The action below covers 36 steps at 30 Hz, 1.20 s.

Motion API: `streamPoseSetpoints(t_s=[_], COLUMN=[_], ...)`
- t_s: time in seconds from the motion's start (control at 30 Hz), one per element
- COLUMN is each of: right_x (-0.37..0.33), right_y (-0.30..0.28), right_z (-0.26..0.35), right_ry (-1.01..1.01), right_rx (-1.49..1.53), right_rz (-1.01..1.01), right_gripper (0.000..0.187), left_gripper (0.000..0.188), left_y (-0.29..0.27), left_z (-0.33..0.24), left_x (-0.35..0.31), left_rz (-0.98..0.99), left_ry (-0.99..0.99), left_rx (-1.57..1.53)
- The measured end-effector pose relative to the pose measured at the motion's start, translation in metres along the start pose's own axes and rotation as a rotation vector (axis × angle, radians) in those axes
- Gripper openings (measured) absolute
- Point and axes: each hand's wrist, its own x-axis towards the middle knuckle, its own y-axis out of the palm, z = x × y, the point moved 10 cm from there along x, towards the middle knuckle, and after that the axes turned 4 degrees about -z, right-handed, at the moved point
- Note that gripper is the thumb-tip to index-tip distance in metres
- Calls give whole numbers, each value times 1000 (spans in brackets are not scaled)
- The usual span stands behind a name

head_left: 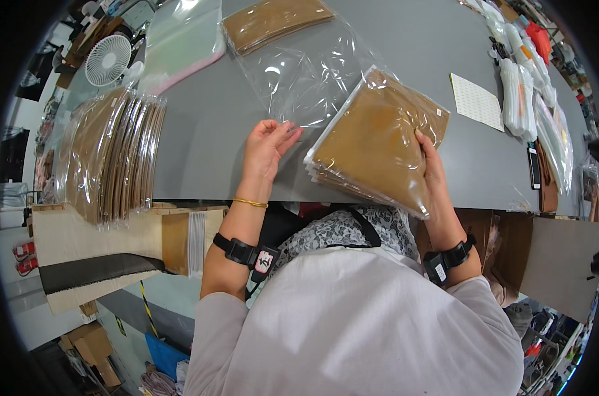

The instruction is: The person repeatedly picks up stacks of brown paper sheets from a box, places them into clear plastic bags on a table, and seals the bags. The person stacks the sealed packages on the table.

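My left hand (267,150) pinches the near edge of a loose clear plastic bag (299,79), spread flat over the grey table. At the bag's far end lies a folded brown piece (279,23), seemingly inside the plastic; I cannot make out its material for certain. My right hand (433,162) grips the right side of a stack of brown folded pieces in clear bags (378,132), thumb on top and fingers hidden. Tilted, this stack sits at the table's near edge, with several layers showing along its lower left side.
A row of bagged brown pieces (108,152) stands at the left table edge, near a white fan (108,61). Clear plastic sheets (184,39) lie behind. To the right are a sticker sheet (477,101), rolled plastic bags (516,99) and a phone (533,165).
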Motion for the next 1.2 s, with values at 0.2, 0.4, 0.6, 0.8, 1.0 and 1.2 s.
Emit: streamPoseSetpoints(t_s=[0.2,0.4,0.6,0.8,1.0,1.2], right_x=[9,-7,-99,-55,-27,-57], right_y=[22,-3,127,177,223,162], right_z=[5,57,12,-70,-66,9], right_ry=[-67,-403,-1362,-1539,-1333,-1307], right_rx=[113,-655,-1864,-2437,-2388,-1990], right_rz=[110,-208,173,176,257,589], right_gripper=[37,65,100,68,61,88], left_gripper=[15,15,17,19,20,28], left_y=[23,27,32,41,47,6], left_z=[24,42,38,22,6,1], left_x=[1,4,-1,-10,6,-37], left_rz=[55,19,9,63,116,91], left_ry=[-38,-70,-56,107,322,25], left_rx=[196,172,193,98,420,287])
